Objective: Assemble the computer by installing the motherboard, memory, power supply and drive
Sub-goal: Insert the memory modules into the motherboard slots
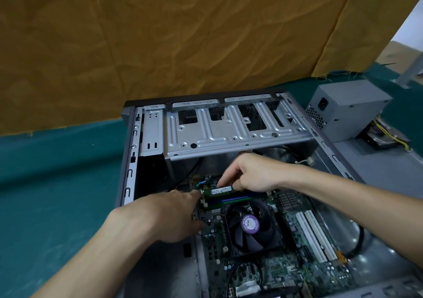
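— Which step?
— Memory: right hand pinches the green memory stick over the far slots of the green motherboard; left hand steadies its left end, fingers hidden.
— Next?
— Probably even downward pressure.

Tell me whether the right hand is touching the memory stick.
Touching: the head view shows the right hand pinching the memory stick at its right end.

Hiding the right end of the memory stick under the right hand; covering the stick's left end and slot latch behind the left hand. Running off the frame at 6 o'clock: motherboard and both forearms. Blurring the print on the stick's label. Tucking cables behind the power supply at 2 o'clock.
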